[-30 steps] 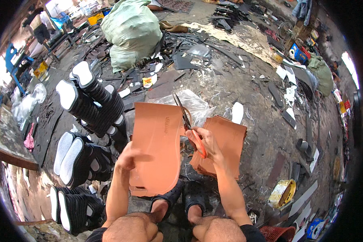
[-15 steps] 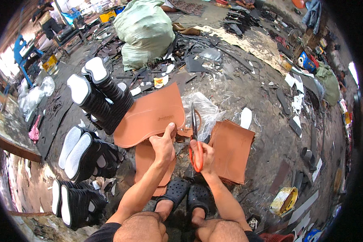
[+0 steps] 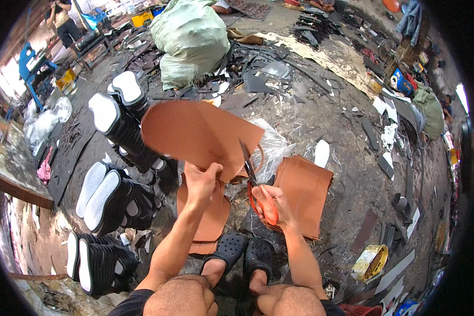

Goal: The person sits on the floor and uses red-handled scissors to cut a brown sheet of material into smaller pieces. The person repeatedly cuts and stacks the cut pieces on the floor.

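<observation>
A brown sheet [image 3: 195, 129], rounded at its left end, is pinched at its near edge by my left hand [image 3: 201, 185]. Orange-handled scissors [image 3: 269, 208] are gripped in my right hand [image 3: 281, 203]. Their dark blades meet the right part of the sheet; whether they cut into it or lie against it I cannot tell. A stack of brown sheets with outlines drawn on them [image 3: 306, 197] lies on the ground beside my right hand. Below my left hand are cut brown pieces [image 3: 208, 218], partly hidden by my forearm.
Stacks of black soles with white tops [image 3: 106, 195] stand at the left. A clear plastic bag [image 3: 273, 145] lies beyond the scissors. Farther off sits a large pale green sack [image 3: 189, 47] among dark scraps. A cut-open yellow container [image 3: 370, 262] is at the lower right.
My left hand has turned the brown sheet, so its rounded end points left and the line and stamp no longer show. The scissors have tilted, their tips now against the sheet.
</observation>
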Demonstrator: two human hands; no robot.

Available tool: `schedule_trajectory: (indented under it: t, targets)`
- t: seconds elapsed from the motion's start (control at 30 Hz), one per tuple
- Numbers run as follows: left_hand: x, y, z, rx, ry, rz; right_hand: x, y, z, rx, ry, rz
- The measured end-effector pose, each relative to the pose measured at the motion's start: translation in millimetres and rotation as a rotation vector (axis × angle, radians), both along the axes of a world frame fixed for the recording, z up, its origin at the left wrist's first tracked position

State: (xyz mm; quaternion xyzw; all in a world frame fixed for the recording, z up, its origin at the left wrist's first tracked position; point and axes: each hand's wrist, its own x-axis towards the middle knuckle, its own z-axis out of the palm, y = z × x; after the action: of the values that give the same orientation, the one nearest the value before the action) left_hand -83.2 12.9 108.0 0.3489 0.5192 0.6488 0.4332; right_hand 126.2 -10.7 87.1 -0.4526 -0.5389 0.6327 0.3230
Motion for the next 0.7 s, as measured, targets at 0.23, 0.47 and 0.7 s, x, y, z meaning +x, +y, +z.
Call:
schedule_trajectory:
  t: [0.23, 0.47, 0.7]
  targets:
    - [-10.0, 8.7, 8.6, 0.06, 0.105, -0.192, -3.3, -4.2, 1.5, 0.133, -0.109, -0.025]
    - [-12.4, 5.0, 23.3, -0.05, 0.158, -0.246, -6.3, -21.0, -5.3, 0.23, -0.075, -0.108]
    - [10.3, -4.2, -10.0, 0.114, 0.235, -0.281, -16.5, -11.3, 2.9, 0.029, 0.006, -0.153]
